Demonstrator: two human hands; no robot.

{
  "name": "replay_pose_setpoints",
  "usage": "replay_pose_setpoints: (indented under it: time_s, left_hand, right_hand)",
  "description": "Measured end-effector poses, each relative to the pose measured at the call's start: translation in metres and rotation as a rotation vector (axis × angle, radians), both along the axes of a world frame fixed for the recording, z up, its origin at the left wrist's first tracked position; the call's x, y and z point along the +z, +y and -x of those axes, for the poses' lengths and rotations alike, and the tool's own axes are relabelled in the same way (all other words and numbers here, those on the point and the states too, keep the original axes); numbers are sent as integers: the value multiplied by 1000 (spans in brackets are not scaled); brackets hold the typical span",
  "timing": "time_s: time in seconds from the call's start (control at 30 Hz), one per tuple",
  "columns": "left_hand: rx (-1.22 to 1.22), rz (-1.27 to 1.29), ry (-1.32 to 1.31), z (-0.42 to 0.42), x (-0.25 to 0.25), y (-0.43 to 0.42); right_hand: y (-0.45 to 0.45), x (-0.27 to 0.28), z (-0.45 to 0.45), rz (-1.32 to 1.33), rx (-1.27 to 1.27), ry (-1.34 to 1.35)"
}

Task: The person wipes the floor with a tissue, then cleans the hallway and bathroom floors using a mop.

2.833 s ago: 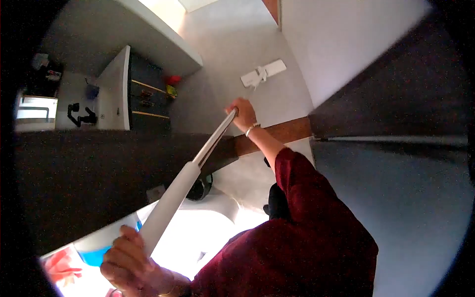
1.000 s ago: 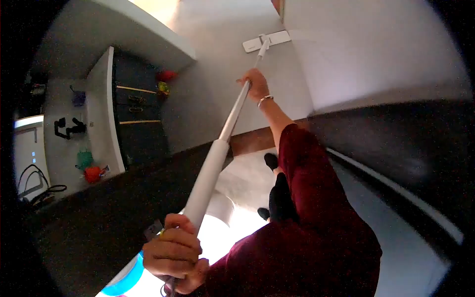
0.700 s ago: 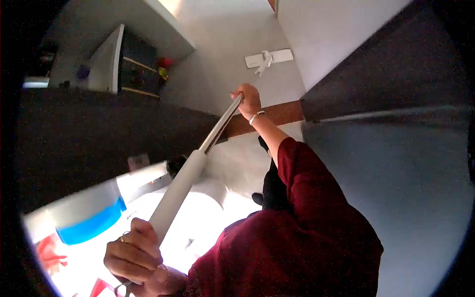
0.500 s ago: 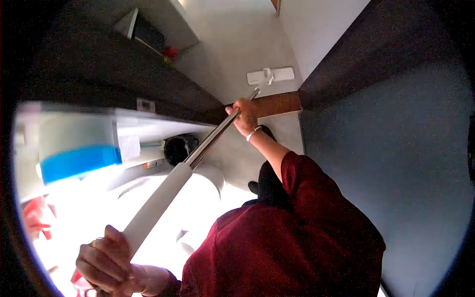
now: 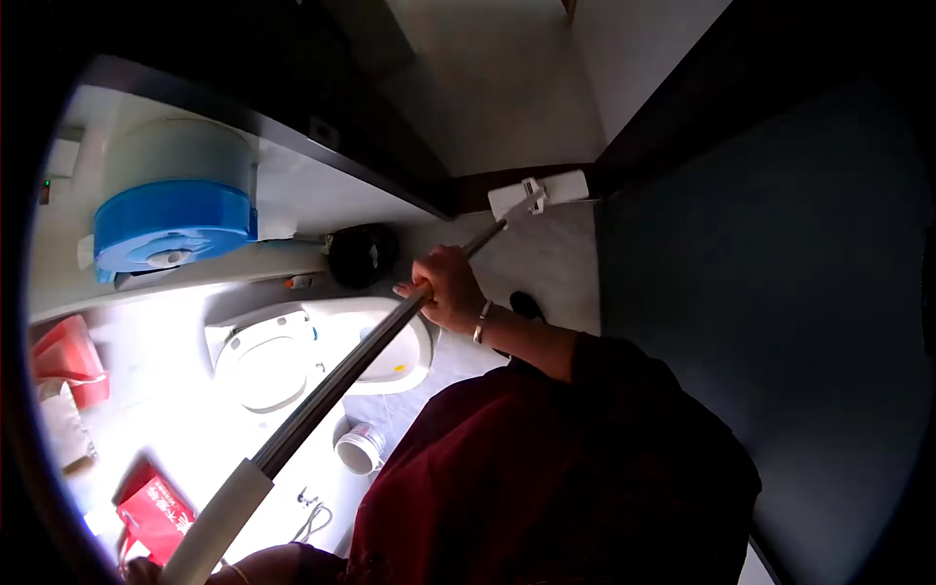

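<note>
A flat mop (image 5: 341, 375) runs slantwise from the lower left towards the doorway, with a metal pole and a white sleeve on its near end. My right hand (image 5: 450, 290) is wrapped round the metal part of the pole, a bracelet on its wrist. Down at the bottom left edge, my left hand (image 5: 144, 571) is closed at the white sleeve; much of it is dark or cut off. The white rectangular mop head (image 5: 563, 187) lies at the dark door threshold, partly over it.
Left of the pole stands a toilet (image 5: 414, 353), with a white bucket (image 5: 359, 449) nearer me. A blue paper dispenser (image 5: 175, 219) hangs on the wall, a black bin (image 5: 361, 255) beyond it. Red packages (image 5: 156, 512) lie lower left. A grey door (image 5: 760, 322) borders the right.
The mop has been drawn back towards me, its head moving from the floor beyond the threshold onto it. Both hands moved back and down-left. The view now shows more of the toilet.
</note>
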State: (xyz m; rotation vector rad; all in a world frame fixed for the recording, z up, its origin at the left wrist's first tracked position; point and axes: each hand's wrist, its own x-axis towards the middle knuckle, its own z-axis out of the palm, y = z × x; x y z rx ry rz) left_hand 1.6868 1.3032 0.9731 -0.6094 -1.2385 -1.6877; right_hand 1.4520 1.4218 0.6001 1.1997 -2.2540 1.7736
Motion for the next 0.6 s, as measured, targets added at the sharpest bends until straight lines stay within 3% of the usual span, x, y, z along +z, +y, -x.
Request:
replay_pose_setpoints:
  time_s: [0.1, 0.13, 0.23, 0.3, 0.37, 0.43, 0.47, 0.5, 0.53, 0.57, 0.6]
  left_hand:
    - [115, 67, -97, 12, -4, 2]
    - [52, 37, -90, 27, -14, 8]
    - [1250, 727, -289, 64, -52, 15]
    - [1070, 573, -560, 53, -97, 7]
    - [866, 484, -745, 55, -125, 5]
    - [654, 536, -787, 99, -141, 30]
    - [546, 599, -770, 132, -149, 51]
    - [437, 659, -753, 149, -153, 60]
    - [564, 678, -906, 142, -148, 59]
    - [450, 526, -919, 130, -143, 49]
    - [345, 368, -923, 119, -137, 40]
  right_hand:
    - [-22, -3, 37, -2, -22, 10]
    - [-30, -7, 53, 26, -32, 32]
    - [-59, -32, 104, 23, -51, 49]
    - [-80, -67, 142, -97, -62, 128]
    - [-102, -116, 185, -264, 140, -86]
    - [-95, -132, 204, -332, 233, -342]
    - [-108, -172, 207, -21, 273, -585]
    - [-106, -169, 207, -21, 327, -655]
    - [-97, -159, 206, -22, 379, -725]
    - [-86, -147, 202, -23, 432, -791]
    - [-86, -130, 195, -510, 179, -231]
